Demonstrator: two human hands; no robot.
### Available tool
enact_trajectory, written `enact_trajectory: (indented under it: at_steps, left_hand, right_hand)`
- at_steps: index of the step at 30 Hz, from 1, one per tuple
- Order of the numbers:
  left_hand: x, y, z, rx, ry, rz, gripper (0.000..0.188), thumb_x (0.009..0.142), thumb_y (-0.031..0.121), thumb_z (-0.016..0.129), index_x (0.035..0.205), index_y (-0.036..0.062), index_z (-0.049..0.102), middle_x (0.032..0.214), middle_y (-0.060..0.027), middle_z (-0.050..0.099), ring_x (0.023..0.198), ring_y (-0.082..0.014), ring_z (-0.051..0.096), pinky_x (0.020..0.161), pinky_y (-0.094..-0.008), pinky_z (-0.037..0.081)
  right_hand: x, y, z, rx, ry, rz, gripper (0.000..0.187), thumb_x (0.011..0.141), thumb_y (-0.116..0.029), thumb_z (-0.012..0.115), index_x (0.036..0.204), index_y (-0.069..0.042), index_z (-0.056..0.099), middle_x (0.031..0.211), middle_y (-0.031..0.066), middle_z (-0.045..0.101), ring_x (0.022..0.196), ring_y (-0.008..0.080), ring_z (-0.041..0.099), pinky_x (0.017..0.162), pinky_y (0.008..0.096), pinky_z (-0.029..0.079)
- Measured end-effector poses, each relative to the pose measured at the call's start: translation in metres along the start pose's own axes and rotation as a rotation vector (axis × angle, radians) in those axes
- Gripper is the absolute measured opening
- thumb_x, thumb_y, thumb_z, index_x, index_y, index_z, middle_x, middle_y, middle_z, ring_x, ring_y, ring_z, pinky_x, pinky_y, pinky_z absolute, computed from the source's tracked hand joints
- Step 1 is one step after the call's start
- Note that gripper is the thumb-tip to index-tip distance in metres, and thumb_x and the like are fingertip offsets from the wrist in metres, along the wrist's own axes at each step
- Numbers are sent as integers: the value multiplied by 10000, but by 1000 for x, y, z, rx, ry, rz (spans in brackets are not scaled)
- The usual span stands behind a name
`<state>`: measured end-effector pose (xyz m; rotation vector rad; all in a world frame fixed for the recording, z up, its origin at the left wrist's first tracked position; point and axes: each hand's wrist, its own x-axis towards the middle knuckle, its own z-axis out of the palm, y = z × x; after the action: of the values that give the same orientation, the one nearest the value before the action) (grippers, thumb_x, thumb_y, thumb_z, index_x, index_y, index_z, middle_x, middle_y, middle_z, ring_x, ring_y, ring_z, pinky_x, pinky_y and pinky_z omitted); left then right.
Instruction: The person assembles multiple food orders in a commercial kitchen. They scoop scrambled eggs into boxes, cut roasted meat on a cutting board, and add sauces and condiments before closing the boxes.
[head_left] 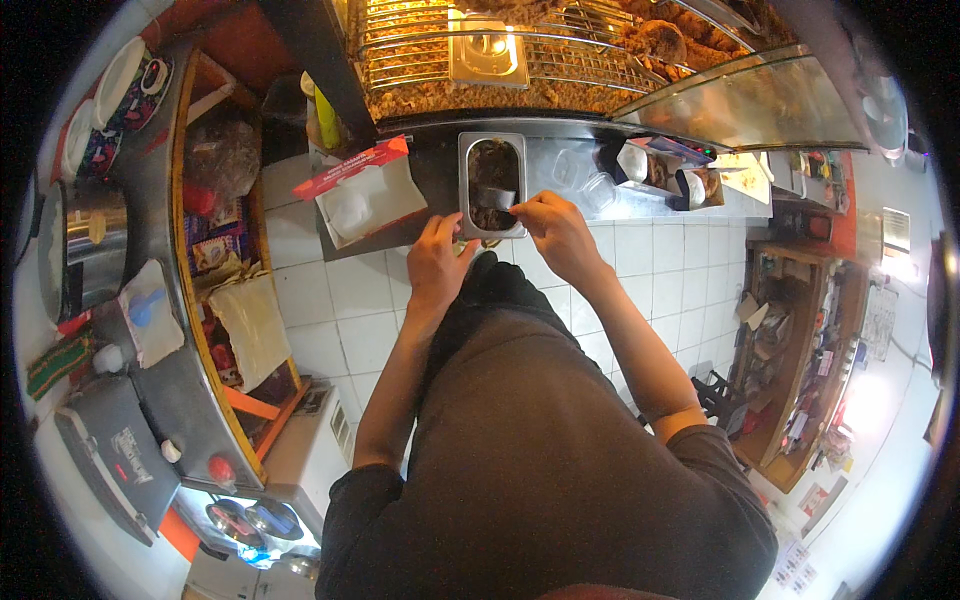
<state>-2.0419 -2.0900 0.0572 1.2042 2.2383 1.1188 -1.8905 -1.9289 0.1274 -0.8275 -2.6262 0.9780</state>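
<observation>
A lit display cabinet [570, 38] spans the top of the view, glowing amber, with browned food on and below its wire racks. Below it, a white tiled floor [330, 300] shows on both sides of the person, whose dark shirt [570, 430] fills the lower middle. Along the left runs a grey side counter [165, 400] over crowded wooden shelves, and more wooden shelving [808, 370] stands at the right, packed with small items. A narrow steel counter [440, 190] lies in front of the cabinet. At its left end sits an open paper box [395, 185], pale inside with a red flap standing up and a rounded white item in it; toward the right is another open box with white-topped items [632, 162]. Between the two boxes, close to the front edge, is a deep rectangular metal container [491, 137], with clear plastic pieces [600, 190] just to its right. Its dark contents [488, 155] lie low inside. The left hand [438, 262] is at the container's near left corner, fingers bent toward the rim; whether it grips anything I cannot tell. The right hand [558, 232], at the near right side, has thumb and forefinger pinched on a small metal scoop [495, 197], its silver blade inside the container over the dark contents
</observation>
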Motion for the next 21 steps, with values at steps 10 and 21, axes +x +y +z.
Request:
enact_trajectory:
  at_steps: [10, 21]
  left_hand:
    - [0, 1, 2, 30, 9, -1, 494, 785, 184, 887, 1226, 48, 710, 986, -82, 677, 894, -291, 715, 764, -406, 568]
    - [0, -1, 5, -31, 25, -17, 487, 770, 181, 900, 1199, 38, 719, 971, -83, 687, 878, -283, 716, 766, -404, 567]
  right_hand:
    - [8, 5, 5, 285, -126, 290, 175, 1011, 3, 609, 1120, 99, 708, 920, 152, 751, 822, 166, 738, 761, 308, 604]
    - [1, 16, 13, 474, 39, 391, 194, 1039, -47, 609, 1141, 85, 707, 882, 112, 751, 798, 141, 724, 728, 281, 599]
